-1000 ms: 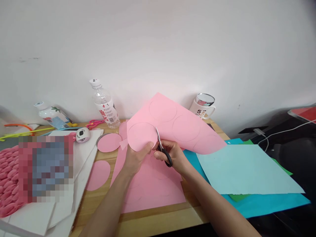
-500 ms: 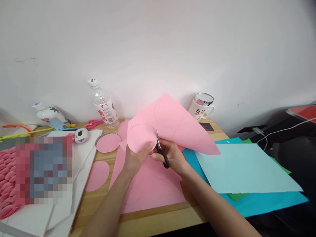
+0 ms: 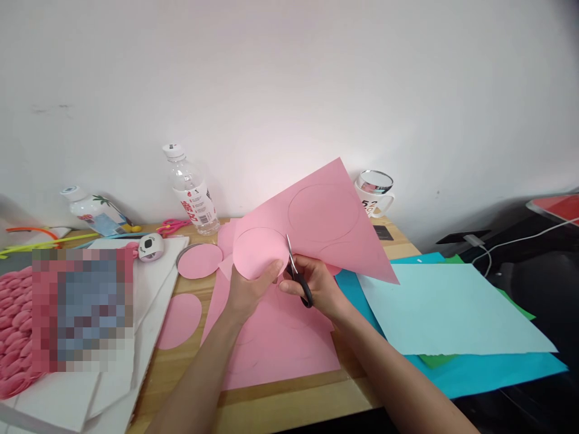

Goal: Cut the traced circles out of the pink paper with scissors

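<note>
My left hand (image 3: 253, 286) pinches a sheet of pink paper (image 3: 280, 220) by its partly cut round piece, thumb on top. Drawn circles show on the raised sheet. Black-handled scissors (image 3: 302, 286) are in my right hand (image 3: 316, 283), with the blades pointing up along the edge of the round piece. Below both hands lies another pink sheet (image 3: 280, 355) with faint drawn curves. Two cut pink circles, one at the upper left (image 3: 201, 261) and one lower (image 3: 181, 322), rest to the left; the upper sits over a dark-rimmed ring.
A clear bottle (image 3: 194, 199), a second bottle (image 3: 97, 211) and a white mug (image 3: 374, 196) stand along the wall. Pink scissors (image 3: 173, 226) lie behind. White boards (image 3: 151, 289) fill the left side. Light-blue paper (image 3: 452, 307) overlies green and blue sheets at right.
The raised part of the pink sheet has swung right and flattened, its top corner now near the mug. A drawn circle shows more fully. Both hands have stayed nearly in place.
</note>
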Tool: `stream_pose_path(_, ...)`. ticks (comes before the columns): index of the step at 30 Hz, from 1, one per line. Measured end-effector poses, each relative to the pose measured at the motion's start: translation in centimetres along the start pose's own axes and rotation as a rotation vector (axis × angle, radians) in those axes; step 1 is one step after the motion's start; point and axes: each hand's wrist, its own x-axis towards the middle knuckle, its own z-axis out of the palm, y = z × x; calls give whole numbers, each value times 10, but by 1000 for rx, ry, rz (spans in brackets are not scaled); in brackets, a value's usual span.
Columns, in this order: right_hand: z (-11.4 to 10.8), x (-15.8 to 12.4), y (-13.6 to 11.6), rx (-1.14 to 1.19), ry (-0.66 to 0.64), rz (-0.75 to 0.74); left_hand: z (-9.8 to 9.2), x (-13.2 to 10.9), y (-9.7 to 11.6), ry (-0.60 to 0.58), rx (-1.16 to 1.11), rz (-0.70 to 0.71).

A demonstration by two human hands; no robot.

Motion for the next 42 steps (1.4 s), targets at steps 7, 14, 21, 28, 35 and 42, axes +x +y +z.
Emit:
stream_pose_path(7,-2,0,5,-10,-13,-10,0,0,1,13,-12,2)
stream_pose_path(14,-3,0,7,-36,-1,6,-2,1,1,13,-9,6)
stream_pose_path(21,-3,0,8,-35,12,39,0,1,5,60,-3,19)
stream_pose_path(28,-1,-1,7,-20,15,73,1,1,4,175,6,22)
stream_pose_path(35,-1,1,6,-2,19,11,0,-1,0,72,42,28)
stream_pose_path(42,-4,2,5,-14,12,3,-1,-2,5,-22,51,29)
